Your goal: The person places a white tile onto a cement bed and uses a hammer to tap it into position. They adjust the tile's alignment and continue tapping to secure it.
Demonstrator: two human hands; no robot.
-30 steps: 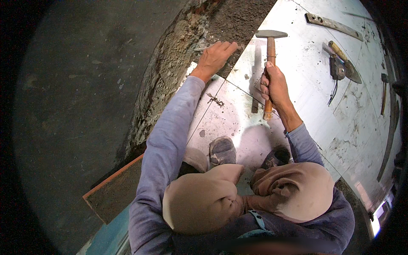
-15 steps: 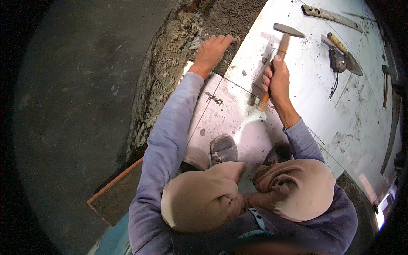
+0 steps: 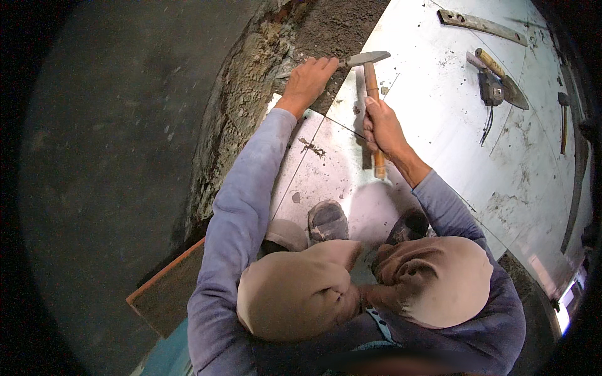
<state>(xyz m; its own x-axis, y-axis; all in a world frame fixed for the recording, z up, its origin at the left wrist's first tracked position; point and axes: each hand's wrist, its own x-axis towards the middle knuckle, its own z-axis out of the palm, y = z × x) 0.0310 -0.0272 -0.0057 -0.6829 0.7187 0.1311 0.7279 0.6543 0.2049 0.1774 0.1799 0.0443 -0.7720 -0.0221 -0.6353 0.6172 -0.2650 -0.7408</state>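
My right hand [image 3: 384,130] is wrapped round the wooden handle of a hammer [image 3: 372,84]. The steel head lies crosswise at the far end, its tapered side to the right and its other end close beside the fingers of my left hand [image 3: 307,84]. That left hand is closed, knuckles up, over the strip of loose grey mortar [image 3: 335,34] at the edge of the pale tiles [image 3: 414,81]. Whatever it grips is mostly hidden under the fingers, and I cannot tell whether the hammer head touches it.
On the tiles to the right lie a flat metal bar [image 3: 483,28], a trowel [image 3: 515,93], a tape measure [image 3: 491,89] and another hammer [image 3: 563,122]. Rough broken mortar [image 3: 244,81] borders the dark floor [image 3: 125,156] on the left. An orange-edged board [image 3: 169,288] sits at lower left.
The hammer in my right hand has swung left and slightly down, its head now right beside my left hand. My left hand has stayed nearly in place.
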